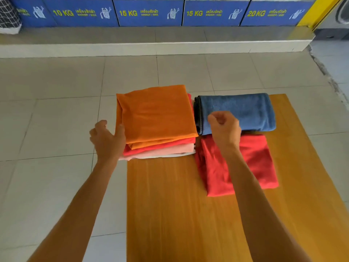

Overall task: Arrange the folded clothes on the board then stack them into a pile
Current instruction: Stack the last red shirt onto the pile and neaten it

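A pile of folded clothes stands at the far left corner of the wooden board (pixel 170 205): an orange garment (pixel 156 114) on top, then red, pink and white layers (pixel 170 149) beneath. My left hand (pixel 107 138) rests against the pile's left side, thumb touching the orange edge, fingers spread. A folded blue towel (pixel 245 110) lies at the far right of the board, and a folded red garment (pixel 251 163) lies just in front of it. My right hand (pixel 224 129) hovers over the blue towel's near left corner, fingers curled into a loose fist, holding nothing.
The board lies on a pale tiled floor (pixel 56 110). A raised white step (pixel 151 48) runs along the back, with blue washing-machine panels (pixel 151 12) marked 10, 15 and 20 KG above it. A yellow post (pixel 321 10) stands at the far right.
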